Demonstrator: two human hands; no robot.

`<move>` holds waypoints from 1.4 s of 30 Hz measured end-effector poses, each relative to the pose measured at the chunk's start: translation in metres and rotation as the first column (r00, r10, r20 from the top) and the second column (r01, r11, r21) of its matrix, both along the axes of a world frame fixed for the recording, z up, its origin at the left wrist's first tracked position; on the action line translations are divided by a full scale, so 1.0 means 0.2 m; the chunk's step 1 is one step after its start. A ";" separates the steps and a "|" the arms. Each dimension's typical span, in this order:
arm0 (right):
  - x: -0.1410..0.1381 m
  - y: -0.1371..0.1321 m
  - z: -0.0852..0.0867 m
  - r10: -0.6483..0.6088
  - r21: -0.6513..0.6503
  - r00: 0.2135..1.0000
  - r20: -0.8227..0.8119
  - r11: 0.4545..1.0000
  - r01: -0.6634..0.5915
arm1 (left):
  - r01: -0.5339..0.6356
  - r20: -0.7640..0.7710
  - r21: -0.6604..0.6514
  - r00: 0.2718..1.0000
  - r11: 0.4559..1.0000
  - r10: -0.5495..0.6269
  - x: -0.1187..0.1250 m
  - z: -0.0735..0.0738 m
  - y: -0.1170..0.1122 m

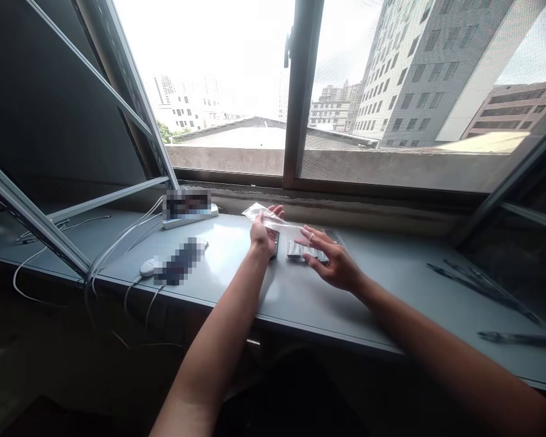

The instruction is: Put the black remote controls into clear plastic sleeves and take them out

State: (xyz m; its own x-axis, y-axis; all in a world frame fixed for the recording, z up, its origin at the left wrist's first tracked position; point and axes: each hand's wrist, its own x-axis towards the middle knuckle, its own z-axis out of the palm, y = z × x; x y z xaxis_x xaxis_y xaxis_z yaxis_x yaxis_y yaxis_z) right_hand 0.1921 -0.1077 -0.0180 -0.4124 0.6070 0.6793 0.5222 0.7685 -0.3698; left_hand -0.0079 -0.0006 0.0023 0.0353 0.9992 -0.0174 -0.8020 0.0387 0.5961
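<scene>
My left hand holds a clear plastic bag, gripping it between thumb and fingers above the desk. The bag's thin film stretches to the right, as far as the fingertips of my right hand. That hand is open, palm down, with thumb and fingers apart; whether its fingertips press on the film I cannot tell. Below it lies a flat clear pack with whitish contents, partly covered by the hand. A dark-edged object shows just behind my left hand, mostly hidden.
A white power strip and several cables lie to the left, near a white round charger and a blurred-out object. Dark pens rest at the right. Metal frame bars slant over the desk.
</scene>
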 end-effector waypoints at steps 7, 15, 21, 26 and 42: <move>0.00 0.00 0.00 0.007 -0.022 1.000 0.021 1.000 -0.007 | -0.020 -0.010 -0.027 1.000 0.999 0.020 -0.01 0.00 0.01; 0.01 0.00 -0.01 0.032 -0.031 0.999 0.020 0.999 -0.032 | -0.067 0.010 -0.112 0.998 0.991 0.069 -0.03 -0.02 0.04; 0.00 0.00 -0.02 0.047 -0.072 0.998 0.030 0.996 -0.045 | -0.073 0.021 -0.126 0.997 0.989 0.076 -0.03 -0.03 0.05; 0.01 -0.01 0.00 0.049 -0.080 0.999 0.013 0.996 -0.048 | -0.155 0.008 -0.152 0.987 0.976 0.158 -0.05 -0.04 0.07; 0.02 -0.02 0.00 0.022 -0.072 0.999 0.036 0.997 -0.019 | -0.173 0.039 -0.171 0.983 0.970 0.182 -0.11 -0.06 0.10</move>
State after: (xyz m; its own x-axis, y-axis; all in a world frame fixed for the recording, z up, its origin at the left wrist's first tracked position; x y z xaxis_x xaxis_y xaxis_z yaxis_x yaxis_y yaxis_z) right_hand 0.1956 -0.1119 -0.0172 -0.4490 0.6448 0.6186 0.5210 0.7513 -0.4050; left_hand -0.0293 0.0190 -0.0096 -0.1370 0.9729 -0.1862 -0.8355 -0.0125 0.5494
